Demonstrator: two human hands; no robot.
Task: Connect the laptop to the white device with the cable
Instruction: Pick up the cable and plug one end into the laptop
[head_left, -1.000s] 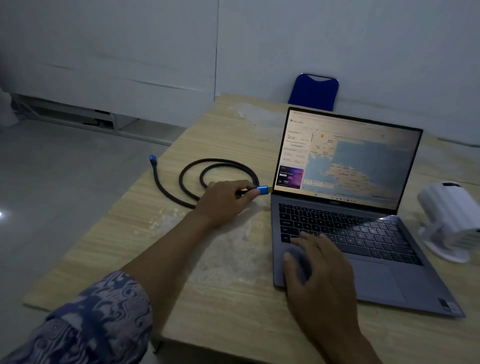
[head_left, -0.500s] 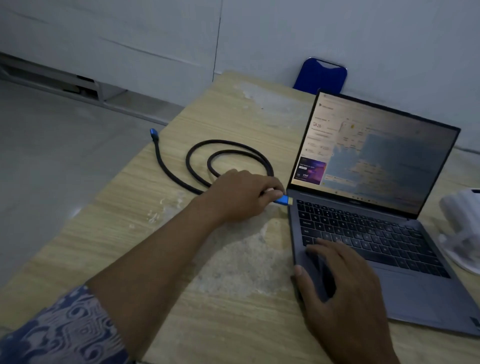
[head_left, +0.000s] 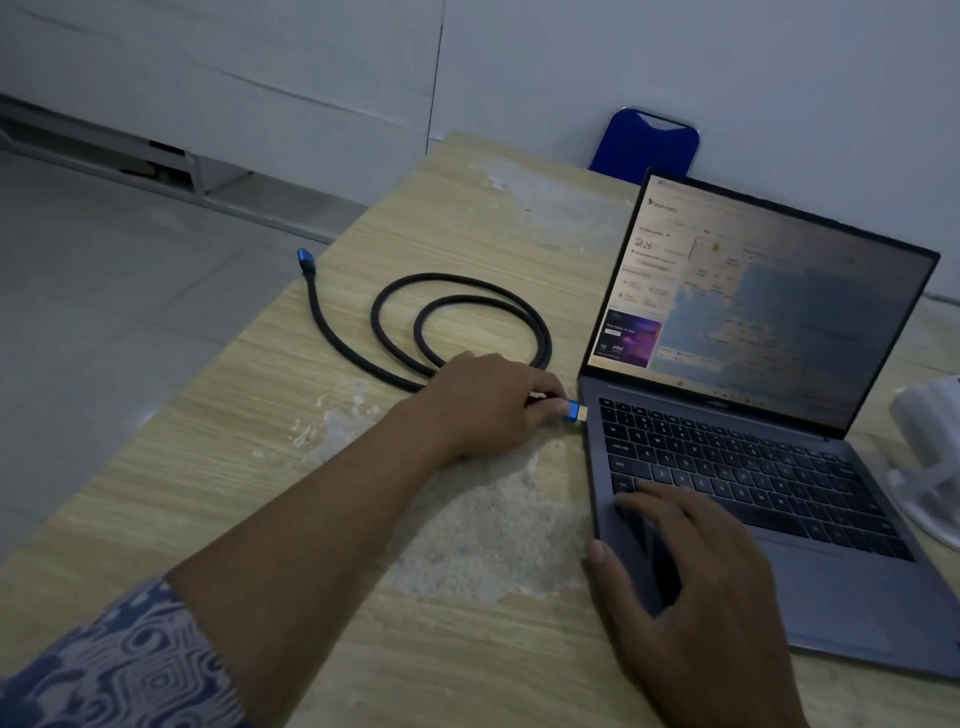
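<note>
An open grey laptop (head_left: 831, 587) with its screen lit stands on the wooden table. My left hand (head_left: 488, 402) pinches the blue plug (head_left: 574, 412) of a black cable (head_left: 457, 317), and the plug's gold tip touches the laptop's left edge. The cable lies in a double loop behind my hand. Its other blue plug (head_left: 305, 260) rests at the table's left edge. My right hand (head_left: 696, 597) lies flat on the laptop's front left corner, fingers spread. The white device (head_left: 930, 457) is cut off at the right edge.
The wooden table (head_left: 363, 519) has pale worn patches near my hands and at the back. A blue chair back (head_left: 647, 143) stands behind the table against the white wall. Grey tiled floor lies to the left.
My left hand has carried the blue plug rightward until it meets the laptop's left side. My right hand stays on the laptop. The view has shifted left, pushing the white device to the edge.
</note>
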